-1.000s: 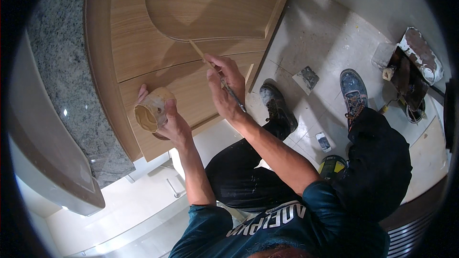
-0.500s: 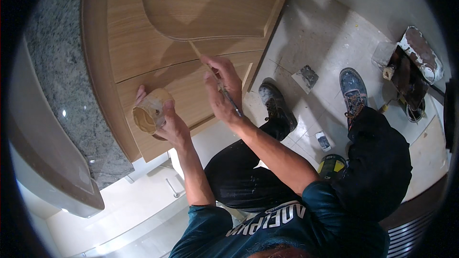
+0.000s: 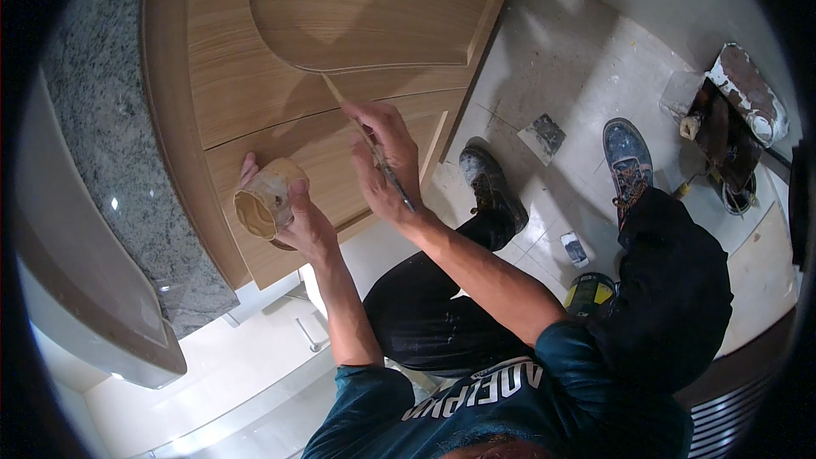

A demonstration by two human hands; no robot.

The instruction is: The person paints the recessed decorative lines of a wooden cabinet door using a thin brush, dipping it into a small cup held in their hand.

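Observation:
My left hand point(image 3: 308, 225) is closed around a tan-smeared cup point(image 3: 259, 208) with beige material inside, held against the lower part of the wooden cabinet front point(image 3: 374, 0). In my right hand point(image 3: 387, 157) is a thin paintbrush point(image 3: 335, 90), its pale tip on the curved groove at the lower edge of the raised panel. The brush's dark end lies back across my wrist. A speckled stone counter point(image 3: 102, 76) runs along the left, beside the cabinet.
A white sink point(image 3: 93, 280) is at the left. On the tiled floor lie a dark tile piece point(image 3: 541, 138), a small phone-like item point(image 3: 575, 250) and a bucket point(image 3: 589, 296). Messy tools point(image 3: 722, 144) and a paint-crusted tray point(image 3: 746, 89) sit by the right wall.
My right hand and the brush tip have moved a short way left along the panel's groove. My left hand with the cup has shifted slightly left.

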